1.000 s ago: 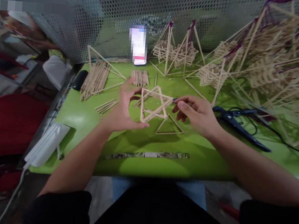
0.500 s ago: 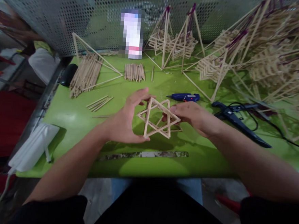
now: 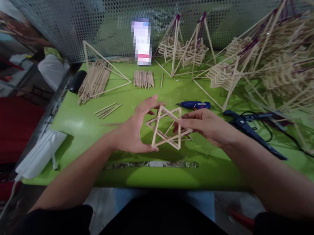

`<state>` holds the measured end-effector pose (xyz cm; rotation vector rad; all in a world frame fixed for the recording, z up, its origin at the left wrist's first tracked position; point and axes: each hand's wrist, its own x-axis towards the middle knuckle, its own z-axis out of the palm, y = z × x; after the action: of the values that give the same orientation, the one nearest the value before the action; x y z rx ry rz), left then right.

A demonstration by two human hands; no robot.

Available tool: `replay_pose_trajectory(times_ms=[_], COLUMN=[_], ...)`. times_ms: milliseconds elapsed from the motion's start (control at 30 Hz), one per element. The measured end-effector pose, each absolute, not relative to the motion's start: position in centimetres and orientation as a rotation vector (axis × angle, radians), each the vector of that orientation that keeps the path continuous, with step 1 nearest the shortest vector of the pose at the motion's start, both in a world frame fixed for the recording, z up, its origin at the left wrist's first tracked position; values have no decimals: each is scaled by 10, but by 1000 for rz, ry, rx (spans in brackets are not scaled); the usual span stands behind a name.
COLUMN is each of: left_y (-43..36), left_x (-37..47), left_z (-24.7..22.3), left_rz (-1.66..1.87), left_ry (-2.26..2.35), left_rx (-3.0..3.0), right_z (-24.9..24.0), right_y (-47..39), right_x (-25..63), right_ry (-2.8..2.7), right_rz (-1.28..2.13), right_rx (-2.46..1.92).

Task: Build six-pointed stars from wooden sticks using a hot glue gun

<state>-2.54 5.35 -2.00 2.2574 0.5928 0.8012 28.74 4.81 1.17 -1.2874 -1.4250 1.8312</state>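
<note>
A six-pointed star frame made of thin wooden sticks is held above the green table. My left hand grips it at the left, thumb at the lower corner and fingers by the upper one. On the other side, my right hand pinches its right points between thumb and fingers. Just beyond the star lies a blue glue gun. Part of another stick piece shows behind and below the star; whether it is joined to it I cannot tell.
Bundled sticks, a row of short sticks and loose sticks lie leftward. Finished stick structures crowd the back right. A black clamp-like tool with a cable lies right. A white power strip sits at the left edge.
The view has shifted slightly, so everything appears a little lower and to the right. My right fingers have adjusted slightly on the star; both hands still hold it.
</note>
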Motion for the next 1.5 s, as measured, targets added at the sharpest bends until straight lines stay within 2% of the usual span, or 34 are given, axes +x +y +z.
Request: replay_pose_trajectory(times_ms=[133, 333, 667, 1233, 1500], left_y=[57, 61, 51, 47, 52], left_x=[-24, -32, -20, -11, -19], left_z=[-26, -22, -16, -15, 0], left_rz=[877, 863, 978, 1074, 936], left_ry=[621, 782, 955, 867, 1074], left_rx=[2147, 1745, 1622, 1678, 1569], right_z=[8, 9, 13, 15, 8], right_y=[49, 42, 26, 26, 37], right_x=[287, 285, 277, 274, 282], right_ry=[-1315, -1456, -1661, -1577, -1568], right_rz=[1775, 1461, 1152, 1257, 1391], right_rx=[-1258, -1219, -1228, -1177, -1119])
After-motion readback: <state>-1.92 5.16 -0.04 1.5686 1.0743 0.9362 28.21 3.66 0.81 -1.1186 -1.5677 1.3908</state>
